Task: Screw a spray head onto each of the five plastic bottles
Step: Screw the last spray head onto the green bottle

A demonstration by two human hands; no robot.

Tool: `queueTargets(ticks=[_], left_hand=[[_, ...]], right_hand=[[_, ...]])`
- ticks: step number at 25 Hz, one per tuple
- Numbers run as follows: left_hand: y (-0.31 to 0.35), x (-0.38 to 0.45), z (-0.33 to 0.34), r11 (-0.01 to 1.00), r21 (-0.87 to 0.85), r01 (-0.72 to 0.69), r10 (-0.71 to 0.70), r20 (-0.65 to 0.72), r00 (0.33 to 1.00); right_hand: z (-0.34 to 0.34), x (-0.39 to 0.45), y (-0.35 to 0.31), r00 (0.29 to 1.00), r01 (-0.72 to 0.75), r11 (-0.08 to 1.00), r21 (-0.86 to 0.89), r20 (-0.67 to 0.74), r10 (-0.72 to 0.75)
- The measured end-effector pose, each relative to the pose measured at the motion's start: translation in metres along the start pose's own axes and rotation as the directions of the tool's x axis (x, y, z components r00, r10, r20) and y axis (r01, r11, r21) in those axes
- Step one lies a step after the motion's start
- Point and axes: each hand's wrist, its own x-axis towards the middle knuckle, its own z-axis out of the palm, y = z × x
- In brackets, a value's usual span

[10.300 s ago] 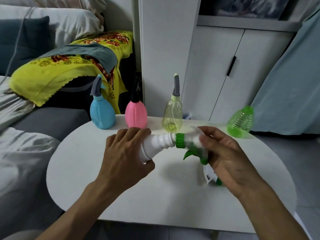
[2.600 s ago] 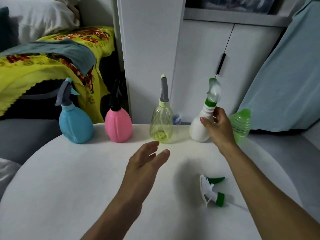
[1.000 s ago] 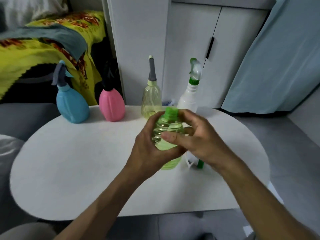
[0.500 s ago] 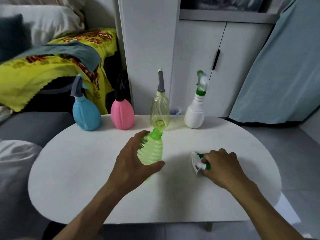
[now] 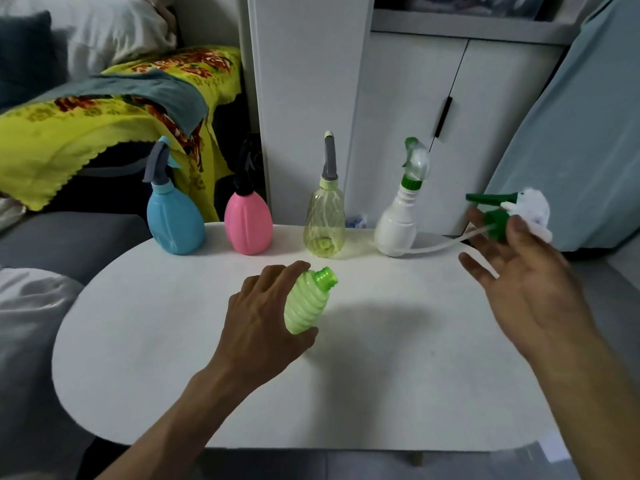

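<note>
Left hand [image 5: 263,317] gripping a ribbed green bottle [image 5: 306,304] tilted above the white desk [image 5: 381,375], right hand [image 5: 526,282] lifting a green-and-white spray head [image 5: 512,213] right of it, four capped bottles [image 5: 325,223] behind it

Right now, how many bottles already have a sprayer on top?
4, standing in a row at the table's far edge: blue bottle, pink bottle, yellow bottle, white bottle. None looks hidden.

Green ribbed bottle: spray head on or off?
Off. The green ribbed bottle in the left hand shows a bare neck; the right hand holds the spray head.
</note>
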Motion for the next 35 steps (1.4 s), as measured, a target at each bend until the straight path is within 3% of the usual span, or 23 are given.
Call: queueTargets(ticks=[2,8,12,16,21,28,35], left_hand=[[0.002,-0.001,0.001,1.000,0.000,-0.011,0.011,-0.002,1.000],[0.005,0.000,0.006,0.999,0.052,-0.010,0.010,0.003,1.000],[0.005,0.002,0.004,0.996,0.078,-0.041,0.039,0.029,0.999],[0.011,-0.004,0.008,0.984,0.112,-0.139,0.132,0.066,0.989],[0.005,0.001,0.002,0.986,0.166,-0.029,0.023,0.039,0.999],[0.011,-0.004,0.005,0.965,0.224,-0.134,0.121,0.070,0.990],[0.008,-0.004,0.006,0.961,0.275,-0.037,0.015,0.084,0.996]], right_hand=[[0.006,0.000,0.002,0.999,-0.039,0.998,0.043,-0.001,0.039],[0.018,-0.006,0.009,1.000,-0.002,0.997,-0.071,-0.022,0.000],[0.024,-0.011,0.015,0.997,-0.075,0.995,-0.058,-0.001,0.075],[0.042,-0.025,0.039,0.984,-0.109,0.980,-0.167,0.122,0.130],[0.033,-0.014,0.014,0.999,0.042,0.993,-0.110,-0.003,-0.042],[0.035,-0.020,0.015,0.995,-0.015,0.988,-0.151,0.099,0.031],[0.030,-0.017,0.011,0.996,-0.023,0.991,-0.134,0.077,0.034]])
